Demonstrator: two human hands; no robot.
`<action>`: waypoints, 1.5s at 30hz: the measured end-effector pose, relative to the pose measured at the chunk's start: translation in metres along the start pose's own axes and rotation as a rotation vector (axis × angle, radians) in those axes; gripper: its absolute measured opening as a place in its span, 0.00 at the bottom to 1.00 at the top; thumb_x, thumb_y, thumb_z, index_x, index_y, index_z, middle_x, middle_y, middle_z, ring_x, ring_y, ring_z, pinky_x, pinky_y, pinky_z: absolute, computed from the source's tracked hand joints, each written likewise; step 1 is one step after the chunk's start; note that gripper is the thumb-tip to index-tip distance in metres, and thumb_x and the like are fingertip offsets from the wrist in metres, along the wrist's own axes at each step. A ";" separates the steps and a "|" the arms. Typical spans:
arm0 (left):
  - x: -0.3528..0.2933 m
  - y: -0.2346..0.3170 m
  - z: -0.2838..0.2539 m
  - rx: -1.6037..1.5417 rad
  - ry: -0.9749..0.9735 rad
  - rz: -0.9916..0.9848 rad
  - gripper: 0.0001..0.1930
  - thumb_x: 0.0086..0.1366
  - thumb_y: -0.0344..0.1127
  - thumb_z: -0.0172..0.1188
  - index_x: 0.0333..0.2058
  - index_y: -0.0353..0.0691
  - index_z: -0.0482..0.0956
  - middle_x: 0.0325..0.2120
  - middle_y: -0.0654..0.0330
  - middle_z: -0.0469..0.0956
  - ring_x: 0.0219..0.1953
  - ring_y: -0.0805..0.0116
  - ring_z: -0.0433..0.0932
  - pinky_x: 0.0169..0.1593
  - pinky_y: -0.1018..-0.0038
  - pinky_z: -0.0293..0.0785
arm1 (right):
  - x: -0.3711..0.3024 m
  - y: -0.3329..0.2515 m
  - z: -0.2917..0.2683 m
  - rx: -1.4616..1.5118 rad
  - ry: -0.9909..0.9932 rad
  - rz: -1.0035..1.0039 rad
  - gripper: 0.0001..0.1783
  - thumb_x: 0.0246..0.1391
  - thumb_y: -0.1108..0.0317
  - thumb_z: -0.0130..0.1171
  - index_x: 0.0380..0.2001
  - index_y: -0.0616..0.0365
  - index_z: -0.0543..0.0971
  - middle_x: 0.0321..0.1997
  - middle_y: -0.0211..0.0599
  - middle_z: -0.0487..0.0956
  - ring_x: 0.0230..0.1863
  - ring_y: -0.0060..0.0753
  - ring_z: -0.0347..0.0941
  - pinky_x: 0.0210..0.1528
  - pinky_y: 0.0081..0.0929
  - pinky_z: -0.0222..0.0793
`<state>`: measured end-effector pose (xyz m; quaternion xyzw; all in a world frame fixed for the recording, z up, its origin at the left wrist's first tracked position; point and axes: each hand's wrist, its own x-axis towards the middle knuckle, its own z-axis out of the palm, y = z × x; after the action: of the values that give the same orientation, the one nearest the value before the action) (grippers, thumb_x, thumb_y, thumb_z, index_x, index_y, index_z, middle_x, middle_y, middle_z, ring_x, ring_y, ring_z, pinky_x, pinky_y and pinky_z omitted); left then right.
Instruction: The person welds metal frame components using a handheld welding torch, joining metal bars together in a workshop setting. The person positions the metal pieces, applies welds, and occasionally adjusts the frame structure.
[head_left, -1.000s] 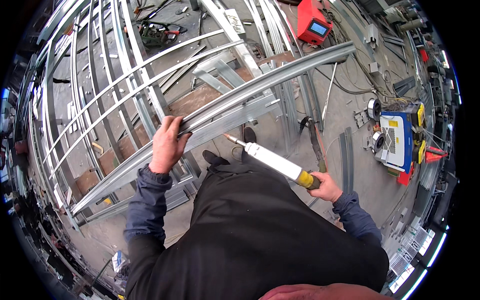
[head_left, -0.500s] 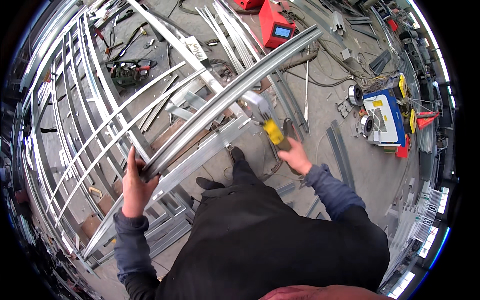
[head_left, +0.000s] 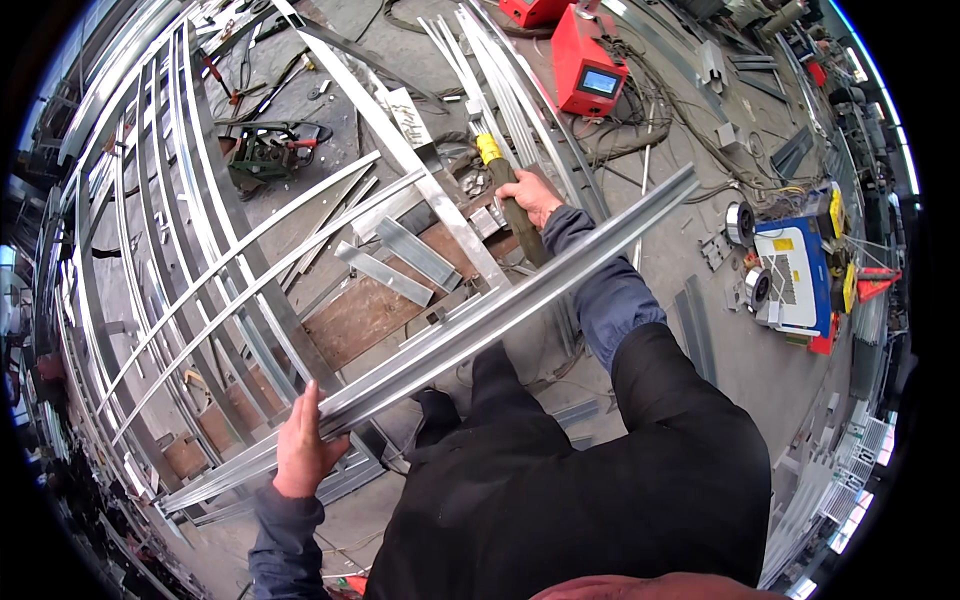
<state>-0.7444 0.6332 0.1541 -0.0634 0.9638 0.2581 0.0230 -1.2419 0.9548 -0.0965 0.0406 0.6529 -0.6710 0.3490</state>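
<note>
A long silvery metal channel (head_left: 500,312) slants across in front of me, its far right end in the air. My left hand (head_left: 305,452) grips its lower left part, fingers along the far side and thumb on the near edge. My right hand (head_left: 530,197) is closed round the dark grip of a hammer (head_left: 487,149) with a yellow band. The hammer's head points away from me and is hard to make out. My right forearm passes beneath the channel. Past the channel lies a metal frame (head_left: 455,215) of welded bars, with short metal pieces (head_left: 418,252) on a brown board (head_left: 350,325).
Curved bars (head_left: 215,240) of the frame spread to the left. A red machine with a screen (head_left: 590,75) stands at the back, with cables around it. To the right are a blue and white machine (head_left: 785,262) and wire spools (head_left: 740,222). Loose metal strips (head_left: 485,75) lie on the floor.
My right hand has carried the hammer forward, from the near side of the channel to beyond it. The channel has shifted nearer to me, with my left hand still on it.
</note>
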 end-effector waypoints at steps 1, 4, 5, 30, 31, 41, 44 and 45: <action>0.000 -0.001 0.003 -0.002 -0.024 -0.005 0.59 0.45 0.25 0.77 0.78 0.35 0.57 0.45 0.50 0.84 0.41 0.48 0.86 0.45 0.58 0.84 | 0.013 0.005 -0.003 0.033 -0.031 0.007 0.21 0.58 0.77 0.67 0.55 0.63 0.78 0.35 0.34 0.81 0.31 0.29 0.78 0.33 0.31 0.76; 0.000 -0.002 0.012 -0.004 -0.087 -0.023 0.59 0.44 0.26 0.76 0.78 0.36 0.58 0.42 0.50 0.86 0.42 0.50 0.87 0.48 0.59 0.84 | 0.050 0.020 -0.002 0.123 -0.019 -0.075 0.42 0.52 0.78 0.70 0.71 0.71 0.70 0.55 0.46 0.82 0.46 0.35 0.81 0.47 0.34 0.80; 0.001 0.000 0.015 0.000 -0.099 -0.032 0.59 0.44 0.26 0.76 0.77 0.36 0.59 0.42 0.51 0.86 0.43 0.49 0.87 0.48 0.59 0.84 | 0.059 0.025 0.002 0.055 0.047 -0.105 0.51 0.50 0.79 0.69 0.78 0.70 0.63 0.62 0.48 0.80 0.52 0.36 0.80 0.52 0.31 0.79; 0.011 0.017 0.027 0.047 -0.069 0.006 0.28 0.38 0.27 0.73 0.43 0.40 0.76 0.33 0.58 0.80 0.39 0.54 0.83 0.80 0.44 0.60 | 0.018 0.048 0.014 -0.697 0.063 -0.591 0.21 0.59 0.72 0.57 0.55 0.61 0.85 0.62 0.51 0.83 0.66 0.52 0.79 0.70 0.41 0.74; 0.014 0.017 0.027 0.041 -0.082 0.001 0.28 0.39 0.26 0.73 0.43 0.39 0.76 0.33 0.58 0.80 0.39 0.54 0.83 0.80 0.44 0.60 | 0.014 0.049 0.010 -0.765 0.050 -0.662 0.21 0.59 0.72 0.57 0.55 0.61 0.85 0.63 0.51 0.83 0.66 0.53 0.78 0.70 0.41 0.73; 0.017 -0.004 0.059 0.002 -0.198 -0.014 0.33 0.40 0.30 0.72 0.51 0.39 0.78 0.33 0.56 0.82 0.42 0.51 0.83 0.80 0.44 0.59 | -0.120 0.073 -0.024 0.707 0.001 -0.259 0.26 0.74 0.59 0.49 0.69 0.55 0.77 0.73 0.48 0.76 0.75 0.52 0.70 0.81 0.50 0.59; 0.020 -0.006 0.073 0.016 -0.180 -0.010 0.26 0.42 0.29 0.71 0.45 0.39 0.81 0.34 0.56 0.84 0.43 0.52 0.84 0.79 0.47 0.60 | -0.201 0.053 -0.051 1.337 -0.097 -0.224 0.41 0.76 0.33 0.42 0.74 0.55 0.71 0.79 0.50 0.69 0.81 0.55 0.62 0.85 0.62 0.52; 0.020 -0.007 0.077 0.017 -0.188 -0.028 0.23 0.42 0.28 0.70 0.42 0.39 0.81 0.34 0.57 0.84 0.43 0.53 0.84 0.79 0.46 0.61 | -0.215 0.045 -0.050 1.274 -0.130 -0.233 0.44 0.74 0.29 0.43 0.73 0.55 0.71 0.79 0.51 0.70 0.81 0.56 0.62 0.85 0.62 0.52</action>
<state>-0.7621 0.6638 0.0826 -0.0521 0.9585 0.2545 0.1175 -1.0770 1.0937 -0.0322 0.1276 0.1047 -0.9614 0.2204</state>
